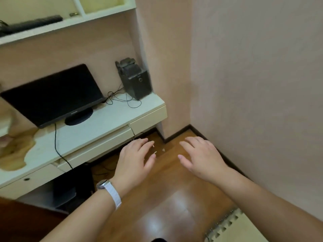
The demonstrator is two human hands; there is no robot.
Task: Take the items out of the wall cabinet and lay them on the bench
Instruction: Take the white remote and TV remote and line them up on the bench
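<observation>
Pink walls (253,67) meet a wooden floor (157,198) beside a white desk (104,126). The monitor (52,95) logo is too blurred to read. Wall cabinet (70,20) shelves hold a dark keyboard (35,23). Left hand (134,161) and right hand (202,159) hover palms down, fingers spread, each grip released.

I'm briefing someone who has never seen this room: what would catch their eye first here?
Two bare hands, left hand with a white wristwatch and right hand, hang open and empty over the wooden floor. To their left, a dark monitor and a black speaker stand on the white desk. A keyboard lies on the shelf above.
</observation>
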